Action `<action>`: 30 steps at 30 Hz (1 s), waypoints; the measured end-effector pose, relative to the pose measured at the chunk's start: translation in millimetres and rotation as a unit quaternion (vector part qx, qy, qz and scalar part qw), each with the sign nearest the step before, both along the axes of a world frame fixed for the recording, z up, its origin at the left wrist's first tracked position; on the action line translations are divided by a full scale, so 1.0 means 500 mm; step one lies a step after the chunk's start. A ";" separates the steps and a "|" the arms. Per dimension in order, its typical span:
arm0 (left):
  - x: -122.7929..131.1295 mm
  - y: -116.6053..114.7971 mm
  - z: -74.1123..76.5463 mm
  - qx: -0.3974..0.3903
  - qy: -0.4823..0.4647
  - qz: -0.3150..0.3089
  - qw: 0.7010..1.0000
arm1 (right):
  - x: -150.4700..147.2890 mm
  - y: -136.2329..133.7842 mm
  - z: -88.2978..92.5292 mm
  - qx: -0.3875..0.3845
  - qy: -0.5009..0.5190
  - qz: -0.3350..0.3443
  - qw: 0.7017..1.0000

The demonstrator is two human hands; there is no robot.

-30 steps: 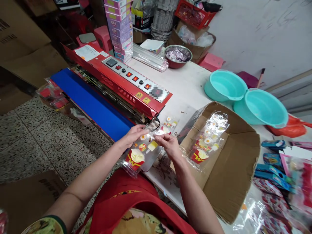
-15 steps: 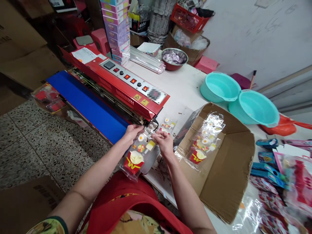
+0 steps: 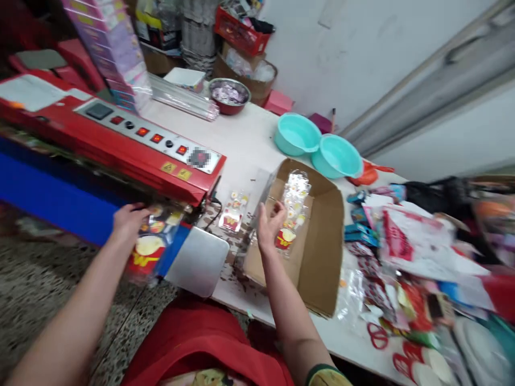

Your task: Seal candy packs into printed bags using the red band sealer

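Observation:
My left hand (image 3: 129,221) grips the top edge of a clear plastic bag (image 3: 148,252) at the front of a red sealing machine (image 3: 120,145). Inside the bag are a red fries carton with a yellow mark and small food pieces. The bag hangs over the blue conveyor belt (image 3: 52,187), by the machine's right end. My right hand (image 3: 270,228) is over the left side of an open cardboard box (image 3: 317,257), its fingers apart and holding nothing. Several filled bags (image 3: 295,201) lie overlapped in that box, close to my fingertips.
Another filled bag (image 3: 231,212) lies on the white table between machine and box. A metal plate (image 3: 199,262) juts out at the belt's end. Two turquoise basins (image 3: 298,134) stand behind the box. Packaging and toys (image 3: 398,241) clutter the right side. A metal bowl (image 3: 229,96) stands farther back.
My right hand has let go of the bag and moved right to the cardboard box. My left hand has carried the bag left along the machine. The view has turned right.

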State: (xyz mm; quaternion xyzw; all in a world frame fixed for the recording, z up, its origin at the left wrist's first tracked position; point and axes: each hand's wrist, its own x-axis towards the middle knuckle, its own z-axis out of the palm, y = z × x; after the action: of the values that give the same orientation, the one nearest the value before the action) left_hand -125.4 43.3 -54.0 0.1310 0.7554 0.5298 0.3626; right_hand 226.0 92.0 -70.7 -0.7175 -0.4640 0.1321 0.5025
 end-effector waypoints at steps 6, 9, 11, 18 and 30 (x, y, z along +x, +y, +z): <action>-0.014 -0.018 -0.010 0.032 0.497 0.009 0.867 | 0.234 0.018 -0.099 -0.290 -0.042 -0.174 0.940; 0.073 -0.056 -0.009 0.131 0.535 -0.055 0.833 | 0.249 0.012 -0.108 -0.333 -0.032 -0.154 0.930; 0.152 -0.074 -0.006 0.172 0.510 -0.104 0.836 | 0.242 0.000 -0.071 -0.315 -0.055 -0.144 0.937; 0.426 -0.060 0.066 0.158 -0.060 -0.371 0.913 | 0.111 -0.135 0.129 -0.189 -0.123 0.070 0.972; 0.287 -0.067 0.068 0.049 -0.306 -0.440 0.843 | 0.070 -0.086 0.134 -0.055 0.114 0.292 0.948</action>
State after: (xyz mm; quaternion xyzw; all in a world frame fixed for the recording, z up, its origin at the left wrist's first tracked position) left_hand 18.2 9.9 -20.1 0.2984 0.4426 0.3641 0.7632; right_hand 260.9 49.0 -3.8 -0.5570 -0.5850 0.3792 0.4514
